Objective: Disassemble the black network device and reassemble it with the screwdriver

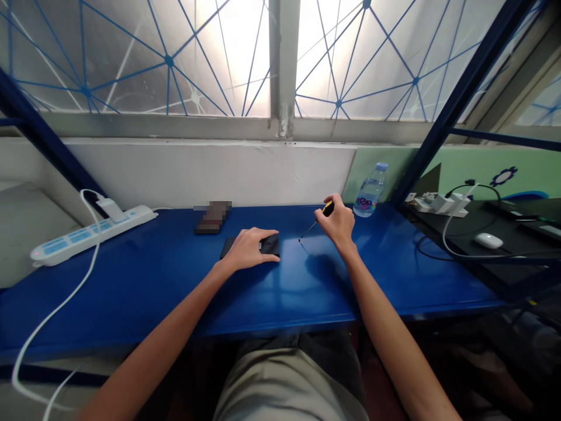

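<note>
The left hand (249, 248) lay palm down on a flat, black, rectangular device (268, 247) with a matte face, fingers close together and draped across its upper surface. The device rested flat on the glossy blue table (175, 280), near the middle of the top and just in front of the person. The right hand (339, 224) was raised slightly above the table to the right of the device, fingers curled and pinching the yellow-and-black handle of a small screwdriver (316, 222). Its thin dark shaft slanted down and left, the tip close to the table surface, apart from the device.

Behind the device lay a small dark rectangular object (213, 217), its surface blurred. A long white power strip (90, 233) with pale blue sockets lay at the left, a white plug seated in it and a smooth white cable (56, 310) trailing off the front edge. A clear plastic water bottle (370, 191) with a blue label stood upright at the back right. On the adjoining dark surface sat a rounded white mouse (488, 240)
</note>
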A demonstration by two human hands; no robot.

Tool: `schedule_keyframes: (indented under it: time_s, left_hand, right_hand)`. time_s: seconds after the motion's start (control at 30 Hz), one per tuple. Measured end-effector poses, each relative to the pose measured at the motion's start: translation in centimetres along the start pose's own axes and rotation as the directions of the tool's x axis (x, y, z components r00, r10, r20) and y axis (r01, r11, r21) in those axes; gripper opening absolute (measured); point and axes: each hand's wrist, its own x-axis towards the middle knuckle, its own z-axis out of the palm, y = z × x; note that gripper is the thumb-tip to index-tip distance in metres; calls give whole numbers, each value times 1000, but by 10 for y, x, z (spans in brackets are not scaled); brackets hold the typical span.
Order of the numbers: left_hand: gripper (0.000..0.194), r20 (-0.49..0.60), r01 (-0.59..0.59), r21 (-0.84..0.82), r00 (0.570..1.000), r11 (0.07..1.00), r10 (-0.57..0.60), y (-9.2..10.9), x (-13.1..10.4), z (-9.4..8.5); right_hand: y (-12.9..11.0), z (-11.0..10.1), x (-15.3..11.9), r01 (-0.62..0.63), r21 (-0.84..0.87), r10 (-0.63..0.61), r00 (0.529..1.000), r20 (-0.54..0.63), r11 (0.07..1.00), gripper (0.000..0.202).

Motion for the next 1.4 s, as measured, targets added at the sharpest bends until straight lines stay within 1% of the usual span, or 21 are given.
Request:
schedule_keyframes:
  time_s: [0.23, 0.4, 0.5, 0.57, 0.63, 0.77, 0.87, 1.0, 1.4]
  left_hand:
    - [74, 28, 21, 26, 999, 999, -22, 1, 0, -1]
    - [71, 30, -8, -31, 1000, 999, 8, 1, 0, 0]
    - [62, -38, -12, -69, 999, 998, 10, 4, 0, 0]
    - [53, -105, -18, -90, 994, 996, 9, 6, 1, 0]
    - [44, -147, -37, -119, 989, 992, 19, 7, 1, 2]
    - [31, -162, -76, -179, 986, 981, 47, 9, 2, 7]
    - [27, -156, -90, -185, 986, 978, 61, 12, 3, 12]
    - [23, -180, -101, -174, 981, 979, 69, 13, 3, 18]
    - [12, -275, -168, -193, 955, 967, 111, 8, 4, 23]
  right_hand:
    - [-2, 3, -2, 20, -25, -19, 999, 45, 999, 30]
    - [-4, 3, -4, 24, -5, -23, 998, 53, 1000, 29]
    - [-6, 1, -4, 9, 77, -11, 999, 34, 997, 26]
    - [-8, 0, -5, -7, 167, 2, 999, 35, 986, 24]
    - [-10, 0, -6, -25, 267, 13, 999, 48, 963, 23]
    - [-15, -1, -10, -72, 470, 18, 993, 118, 880, 22]
    - [-19, 0, -14, -87, 567, 1, 989, 151, 819, 22]
    - [-22, 2, -16, -90, 619, -18, 986, 166, 780, 22]
    - [-22, 1, -15, -78, 648, -16, 990, 138, 757, 22]
